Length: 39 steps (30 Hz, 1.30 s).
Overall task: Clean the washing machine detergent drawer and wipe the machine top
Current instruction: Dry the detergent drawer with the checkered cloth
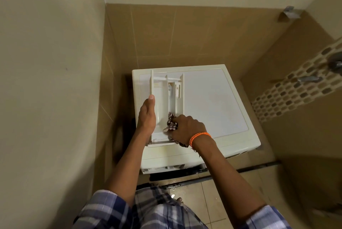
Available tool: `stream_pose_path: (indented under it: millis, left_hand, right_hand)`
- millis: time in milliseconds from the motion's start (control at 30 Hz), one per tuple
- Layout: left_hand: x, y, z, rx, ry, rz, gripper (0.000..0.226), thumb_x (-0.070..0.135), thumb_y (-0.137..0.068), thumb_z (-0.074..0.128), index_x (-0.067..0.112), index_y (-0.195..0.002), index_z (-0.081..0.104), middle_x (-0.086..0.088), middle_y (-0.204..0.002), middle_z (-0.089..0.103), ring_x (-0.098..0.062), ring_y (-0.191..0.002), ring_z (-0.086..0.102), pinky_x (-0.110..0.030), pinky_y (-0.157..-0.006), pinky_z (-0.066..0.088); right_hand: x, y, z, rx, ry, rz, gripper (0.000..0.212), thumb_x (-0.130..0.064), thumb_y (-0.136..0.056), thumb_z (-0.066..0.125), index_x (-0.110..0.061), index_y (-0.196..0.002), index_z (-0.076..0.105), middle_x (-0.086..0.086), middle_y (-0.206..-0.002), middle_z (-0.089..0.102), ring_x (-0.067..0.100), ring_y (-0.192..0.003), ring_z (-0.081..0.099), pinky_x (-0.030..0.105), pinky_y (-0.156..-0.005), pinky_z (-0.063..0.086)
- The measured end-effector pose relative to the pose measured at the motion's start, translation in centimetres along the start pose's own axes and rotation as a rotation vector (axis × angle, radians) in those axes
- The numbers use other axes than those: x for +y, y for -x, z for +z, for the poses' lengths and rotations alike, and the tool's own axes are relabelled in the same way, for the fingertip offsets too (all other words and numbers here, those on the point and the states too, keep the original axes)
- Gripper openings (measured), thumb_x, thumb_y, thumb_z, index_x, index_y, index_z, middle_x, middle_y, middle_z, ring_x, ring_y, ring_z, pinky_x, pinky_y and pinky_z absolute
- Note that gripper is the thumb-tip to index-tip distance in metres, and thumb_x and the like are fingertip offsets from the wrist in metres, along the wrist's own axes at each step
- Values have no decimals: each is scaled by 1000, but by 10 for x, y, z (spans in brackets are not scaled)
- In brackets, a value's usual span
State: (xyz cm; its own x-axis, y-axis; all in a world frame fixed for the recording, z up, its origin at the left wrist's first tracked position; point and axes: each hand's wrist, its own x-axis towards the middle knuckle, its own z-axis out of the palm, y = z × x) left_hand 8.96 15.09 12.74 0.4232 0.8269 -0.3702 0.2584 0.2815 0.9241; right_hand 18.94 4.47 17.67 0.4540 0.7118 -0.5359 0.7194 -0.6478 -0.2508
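A white detergent drawer lies on the left part of the cream washing machine top, its compartments facing up. My left hand holds the drawer's left wall, thumb laid along the edge and fingers hidden behind it. My right hand, with an orange bracelet on the wrist, grips a bunched checked cloth and presses it into the near end of the drawer.
The machine stands in a tiled corner, with the left wall close beside it. Taps stick out of the right wall. The wet floor tiles and a floor rail lie in front of the machine.
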Motion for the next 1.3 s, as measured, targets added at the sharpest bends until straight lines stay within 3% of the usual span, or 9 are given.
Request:
stream_pose_path:
  millis: [333, 533, 700, 800, 900, 967, 1033, 1167, 1300]
  left_hand:
    - [-2, 16, 5, -64, 17, 7, 64, 57, -111, 28, 24, -165, 32, 3, -172, 31, -16, -159, 27, -25, -118, 19]
    - [4, 16, 1, -14, 85, -24, 66, 58, -111, 27, 21, -166, 30, 1, -173, 30, -18, -160, 26, -33, -127, 19]
    - [6, 13, 0, 18, 111, -85, 68, 63, -109, 25, 25, -166, 29, 0, -173, 29, -22, -160, 26, -47, -132, 19]
    - [3, 17, 1, -17, 98, -86, 69, 63, -109, 25, 26, -167, 27, 0, -174, 28, -23, -160, 25, -46, -132, 18]
    - [3, 20, 4, -33, 88, -98, 69, 64, -109, 25, 25, -166, 27, 0, -174, 28, -24, -160, 26, -46, -132, 19]
    - [6, 20, 3, -15, 81, -90, 69, 62, -109, 26, 24, -166, 30, 0, -173, 29, -24, -160, 27, -44, -131, 19]
    - [7, 16, 0, -17, 52, -44, 65, 57, -111, 27, 21, -165, 32, -1, -172, 31, -22, -160, 28, -40, -130, 20]
    - [3, 9, -10, 1, 48, -21, 63, 52, -113, 30, 16, -163, 36, -3, -170, 37, -21, -158, 32, -37, -129, 23]
    - [0, 10, -14, 23, 90, -61, 67, 57, -111, 31, 17, -164, 36, -2, -170, 36, -22, -159, 31, -41, -131, 23]
  right_hand:
    - [-1, -1, -28, -152, -77, 55, 57, -49, -91, 66, -16, -135, 52, 9, -124, 64, 31, -109, 63, 40, -92, 53]
    - [21, 5, -53, -237, -458, 30, 19, -32, -78, 68, -14, -81, 71, 13, -92, 72, 31, -83, 69, 41, -74, 59]
    - [47, 26, -55, -2, -809, -80, 36, -32, -75, 63, 2, -86, 69, 14, -86, 75, 19, -80, 72, 37, -80, 57]
    - [39, 25, -51, 296, -951, -160, 27, -31, -80, 61, -7, -85, 71, 8, -86, 75, 11, -84, 71, 35, -82, 56]
    - [20, 18, -31, 497, -601, -131, 60, -52, -83, 59, -28, -138, 65, 7, -109, 77, 25, -102, 72, 43, -88, 60]
    - [13, 15, -15, 348, -174, -53, 79, -57, -90, 58, -47, -162, 28, 13, -120, 72, 38, -109, 68, 44, -89, 56]
    - [14, 11, -4, 174, -23, 7, 86, -59, -95, 57, -54, -163, 5, 16, -124, 69, 41, -113, 67, 44, -90, 52]
    - [13, 9, 7, 21, 63, 20, 61, -64, -94, 55, -48, -150, 39, 9, -122, 69, 36, -112, 67, 40, -85, 47]
    - [11, 4, 4, -40, 124, 15, 54, -65, -93, 52, -38, -140, 53, 4, -123, 69, 31, -111, 67, 38, -85, 45]
